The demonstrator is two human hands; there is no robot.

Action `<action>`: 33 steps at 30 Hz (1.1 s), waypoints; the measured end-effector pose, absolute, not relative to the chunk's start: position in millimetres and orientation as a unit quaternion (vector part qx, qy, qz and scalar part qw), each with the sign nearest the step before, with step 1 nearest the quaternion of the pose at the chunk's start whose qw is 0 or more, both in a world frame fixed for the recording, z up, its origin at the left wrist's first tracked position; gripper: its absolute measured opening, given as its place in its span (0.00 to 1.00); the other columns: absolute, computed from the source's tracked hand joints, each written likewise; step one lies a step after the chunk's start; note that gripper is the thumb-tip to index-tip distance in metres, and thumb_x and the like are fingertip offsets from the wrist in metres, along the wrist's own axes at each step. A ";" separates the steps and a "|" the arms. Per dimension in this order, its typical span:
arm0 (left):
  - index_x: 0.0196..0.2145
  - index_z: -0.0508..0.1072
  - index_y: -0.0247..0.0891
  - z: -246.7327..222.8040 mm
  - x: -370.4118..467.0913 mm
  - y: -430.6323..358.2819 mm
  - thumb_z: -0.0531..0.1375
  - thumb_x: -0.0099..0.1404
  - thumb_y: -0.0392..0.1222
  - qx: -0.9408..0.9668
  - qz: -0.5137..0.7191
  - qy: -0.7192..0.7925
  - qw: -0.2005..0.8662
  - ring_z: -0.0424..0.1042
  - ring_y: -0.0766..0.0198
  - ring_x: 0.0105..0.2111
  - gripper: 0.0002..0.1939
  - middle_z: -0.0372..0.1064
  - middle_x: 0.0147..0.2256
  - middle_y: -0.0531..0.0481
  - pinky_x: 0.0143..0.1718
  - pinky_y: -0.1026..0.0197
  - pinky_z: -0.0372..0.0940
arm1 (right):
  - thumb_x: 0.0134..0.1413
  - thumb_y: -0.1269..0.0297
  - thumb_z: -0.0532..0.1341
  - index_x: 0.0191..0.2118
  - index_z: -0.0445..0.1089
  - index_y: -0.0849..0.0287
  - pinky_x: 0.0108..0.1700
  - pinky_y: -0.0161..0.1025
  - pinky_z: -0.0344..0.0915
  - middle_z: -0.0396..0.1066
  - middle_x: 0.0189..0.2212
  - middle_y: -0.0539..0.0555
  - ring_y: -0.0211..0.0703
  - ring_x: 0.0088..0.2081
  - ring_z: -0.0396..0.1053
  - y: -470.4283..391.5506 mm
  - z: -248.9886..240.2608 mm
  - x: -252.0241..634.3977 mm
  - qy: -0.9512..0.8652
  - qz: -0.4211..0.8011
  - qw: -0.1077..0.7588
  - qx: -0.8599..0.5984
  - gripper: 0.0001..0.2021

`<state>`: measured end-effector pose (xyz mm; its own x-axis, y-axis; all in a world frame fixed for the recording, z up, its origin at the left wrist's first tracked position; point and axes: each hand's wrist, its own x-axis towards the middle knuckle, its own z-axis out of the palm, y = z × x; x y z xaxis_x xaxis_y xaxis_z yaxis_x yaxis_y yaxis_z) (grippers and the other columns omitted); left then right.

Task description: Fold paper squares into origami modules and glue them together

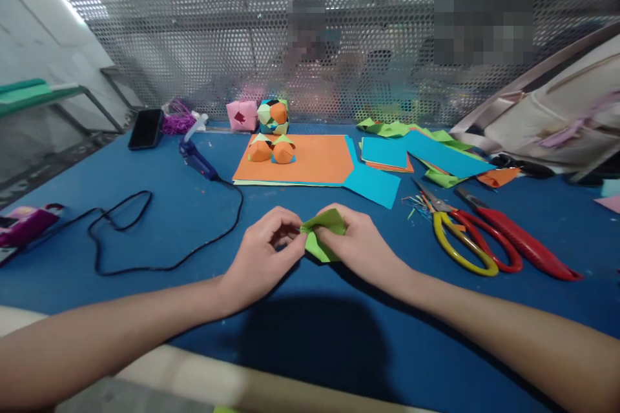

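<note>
A small piece of green paper (323,246), partly folded, is held between both hands above the blue table. My left hand (268,251) pinches its left edge between thumb and fingers. My right hand (361,242) grips it from the other side, the thumb pressed onto its front face and the fingers mostly hidden behind it. Beyond the hands lies a stack of orange paper (310,158) with blue and pale sheets under it. Two small folded orange paper pieces (283,150) rest on its left part.
Scissors (465,242) and a red-handled cutter (527,239) lie at right, near blue paper squares (385,151) and paper strips. A glue gun (196,156) trails its cord leftward. A phone (146,129), a pink paper cube (242,115) and a multicoloured paper ball (274,116) stand along the back.
</note>
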<state>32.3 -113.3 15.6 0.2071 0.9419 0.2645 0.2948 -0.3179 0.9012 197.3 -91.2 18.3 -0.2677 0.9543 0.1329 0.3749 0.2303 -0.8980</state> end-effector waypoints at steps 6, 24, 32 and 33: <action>0.33 0.66 0.37 21.0 35.1 -110.7 0.57 0.60 0.42 0.631 0.418 0.488 0.435 0.71 0.67 0.25 0.06 0.68 0.24 0.55 0.29 0.65 0.65 | 0.48 0.72 0.53 0.29 0.66 0.60 0.30 0.33 0.59 0.67 0.25 0.48 0.36 0.28 0.64 -88.7 13.0 197.4 -0.710 0.388 0.357 -0.466 0.05; 0.28 0.65 0.37 23.6 40.9 -83.3 0.58 0.57 0.39 0.606 0.384 0.478 0.507 0.71 0.66 0.20 0.05 0.68 0.18 0.57 0.27 0.65 0.64 | 0.47 0.72 0.54 0.30 0.66 0.60 0.26 0.31 0.56 0.69 0.26 0.49 0.36 0.26 0.64 -96.2 22.3 201.7 -0.693 0.364 0.324 -0.531 0.04; 0.25 0.65 0.37 20.1 40.6 -81.3 0.58 0.57 0.39 0.594 0.354 0.486 0.535 0.70 0.67 0.18 0.06 0.68 0.17 0.58 0.22 0.67 0.62 | 0.52 0.67 0.57 0.33 0.66 0.60 0.33 0.35 0.59 0.68 0.28 0.50 0.37 0.30 0.63 -101.0 10.9 209.8 -0.694 0.271 0.427 -0.512 0.03; 0.26 0.64 0.37 20.3 40.9 -82.1 0.59 0.57 0.39 0.596 0.350 0.484 0.537 0.70 0.67 0.17 0.06 0.68 0.17 0.58 0.22 0.67 0.62 | 0.53 0.67 0.57 0.32 0.66 0.60 0.33 0.35 0.59 0.67 0.28 0.50 0.37 0.30 0.62 -100.7 10.1 209.8 -0.702 0.256 0.432 -0.506 0.03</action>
<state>40.9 -82.1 20.3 0.2858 0.9528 -0.1026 0.2009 0.0451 0.9786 209.8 -100.7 10.1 -0.1152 0.9305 0.3477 0.4888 0.3579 -0.7956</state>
